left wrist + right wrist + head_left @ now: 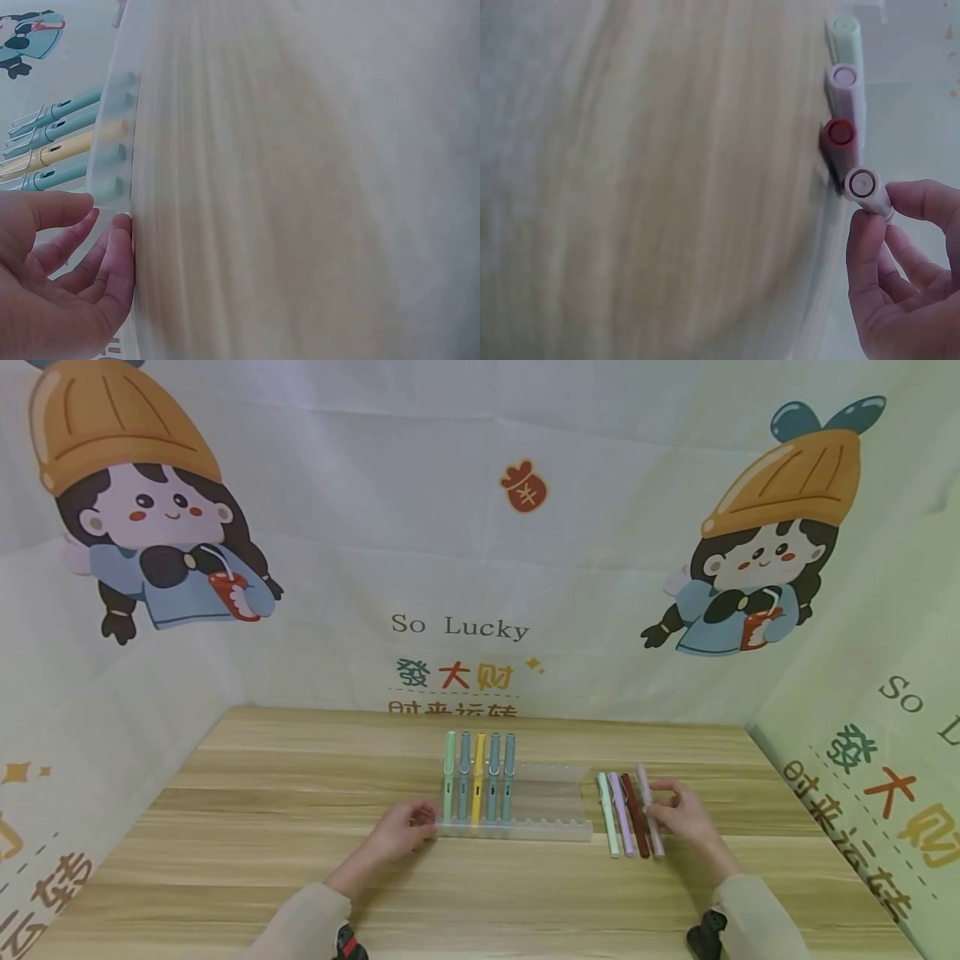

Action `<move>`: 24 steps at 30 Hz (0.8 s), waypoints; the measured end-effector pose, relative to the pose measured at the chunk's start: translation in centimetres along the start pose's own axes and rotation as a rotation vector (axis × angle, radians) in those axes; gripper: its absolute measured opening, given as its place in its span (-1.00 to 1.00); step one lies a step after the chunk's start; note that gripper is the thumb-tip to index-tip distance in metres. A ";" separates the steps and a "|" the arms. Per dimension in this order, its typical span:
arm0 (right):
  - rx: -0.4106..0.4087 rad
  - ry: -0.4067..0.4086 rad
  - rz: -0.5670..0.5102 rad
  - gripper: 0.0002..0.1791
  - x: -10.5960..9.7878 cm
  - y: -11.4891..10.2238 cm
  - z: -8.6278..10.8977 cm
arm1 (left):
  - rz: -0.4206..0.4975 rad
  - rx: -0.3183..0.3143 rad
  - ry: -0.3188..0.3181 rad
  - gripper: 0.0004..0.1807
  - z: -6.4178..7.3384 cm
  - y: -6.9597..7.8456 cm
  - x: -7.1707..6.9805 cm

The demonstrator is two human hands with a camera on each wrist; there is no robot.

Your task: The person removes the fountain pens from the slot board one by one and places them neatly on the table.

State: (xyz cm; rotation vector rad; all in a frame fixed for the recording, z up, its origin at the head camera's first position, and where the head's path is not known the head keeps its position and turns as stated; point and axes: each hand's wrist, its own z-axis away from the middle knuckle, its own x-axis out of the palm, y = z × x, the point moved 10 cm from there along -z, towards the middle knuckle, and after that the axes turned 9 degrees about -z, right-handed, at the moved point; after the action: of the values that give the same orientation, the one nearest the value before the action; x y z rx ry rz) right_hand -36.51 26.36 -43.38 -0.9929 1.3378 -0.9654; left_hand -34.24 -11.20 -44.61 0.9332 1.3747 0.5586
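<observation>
A clear pen rack point(547, 833) with a notched front edge lies on the wooden table. Its left part holds several pens side by side: a light green pen point(449, 777), blue-grey ones and a yellow pen point(477, 781). My left hand point(405, 827) grips the rack's left front corner, thumb and fingertips at its end. To the right of the rack, my right hand point(681, 812) pinches a pale pink pen point(874, 196) between thumb and fingers. Beside it lie a dark red pen point(636, 818), a lilac pen point(622, 818) and a mint pen point(608, 818).
The wooden table point(247, 793) runs up to a printed cloth backdrop point(337, 568) at the back and both sides. The rack's right part shows bare notches. Dark wrist straps point(707, 935) sit over both sleeves.
</observation>
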 end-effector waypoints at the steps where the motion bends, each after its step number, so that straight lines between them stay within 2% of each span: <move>1: 0.000 -0.002 0.017 -0.54 0.0 0.1 -0.1 | -0.006 -0.006 0.002 -0.87 0.0 0.0 0.0; 10: 0.031 -0.007 0.103 -0.56 -0.1 1.5 -0.6 | -0.023 0.005 0.000 -0.87 -0.2 -0.3 0.1; 24: 0.071 -0.001 0.200 -0.56 0.1 1.4 -1.0 | -0.030 0.005 0.007 -0.87 -0.2 -0.3 0.1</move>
State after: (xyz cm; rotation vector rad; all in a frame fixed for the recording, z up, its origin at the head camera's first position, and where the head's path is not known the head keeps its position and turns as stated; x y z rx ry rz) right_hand -37.54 26.72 -44.73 -0.7895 1.3649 -0.8540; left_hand -34.47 -11.21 -44.90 0.9140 1.3947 0.5367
